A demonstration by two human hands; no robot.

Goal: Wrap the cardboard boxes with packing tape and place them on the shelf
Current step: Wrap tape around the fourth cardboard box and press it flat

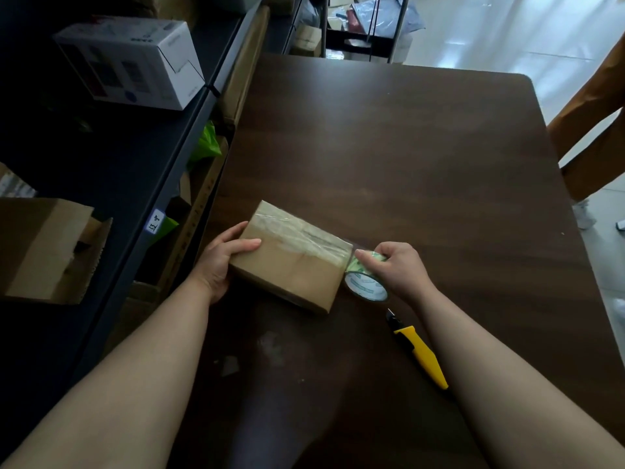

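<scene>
The left forearm (142, 367) and right forearm (490, 367) reach in from the bottom edge. Between them, nearer the right one, a yellow utility knife (421, 350) lies on the dark counter (406, 147). Beyond it, the left hand (223, 262) grips the left end of a cardboard box (291, 265), thumb on top and fingers curled around its side. The right hand (395, 265) pinches a roll of packing tape (367, 282) standing on edge against the box's right end. Clear tape (304, 235) runs across the box's top. To the left, the shelf (111, 157) carries an open brown carton (44, 248) and, farther back, a white box (132, 62).
</scene>
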